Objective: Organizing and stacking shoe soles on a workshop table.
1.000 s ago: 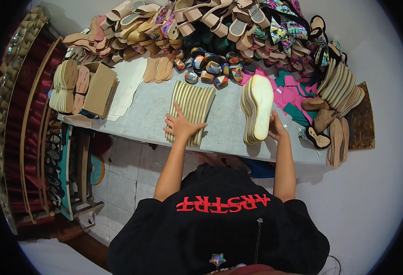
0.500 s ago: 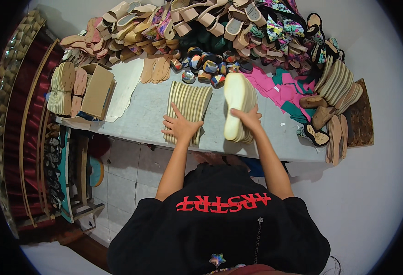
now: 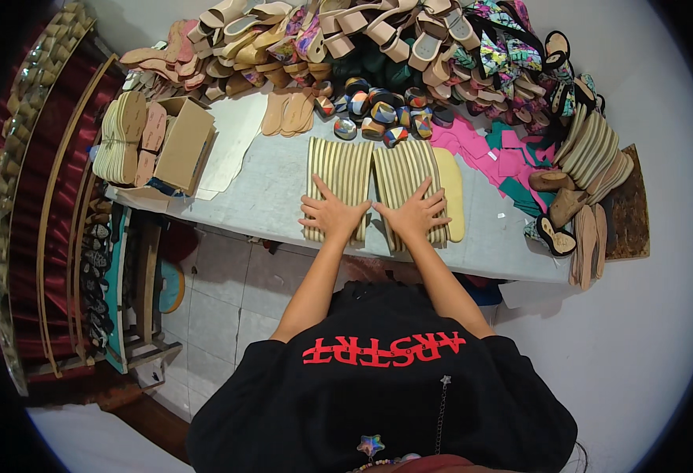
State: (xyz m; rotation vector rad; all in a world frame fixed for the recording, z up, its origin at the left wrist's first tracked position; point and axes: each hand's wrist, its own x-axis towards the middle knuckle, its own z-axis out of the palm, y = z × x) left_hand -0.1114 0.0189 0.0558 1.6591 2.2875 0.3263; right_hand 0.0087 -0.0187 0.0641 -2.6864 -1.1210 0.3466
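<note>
Two stacks of cream-and-brown striped shoe soles lie on their edges side by side near the front of the table (image 3: 271,201). My left hand (image 3: 332,216) rests on the left stack (image 3: 340,164), palm down with its fingers spread. On the right stack (image 3: 404,164) my right hand (image 3: 412,214) lies likewise, fingers apart, its thumb near the left thumb at the narrow gap between the stacks. A pale yellow sole face (image 3: 451,197) shows at the right end of that stack. Neither hand wraps round anything.
Behind the stacks sit several multicoloured heels (image 3: 379,110) and a big heap of sandals (image 3: 394,39). Pink cut pieces (image 3: 465,146) lie to the right, near wooden shoe lasts (image 3: 561,206) and another sole stack (image 3: 591,146). A cardboard box (image 3: 182,150) stands left.
The right stack was tipped up in my right hand with its broad sole face showing; now it lies on its edge beside the left one. My right hand has opened flat over it.
</note>
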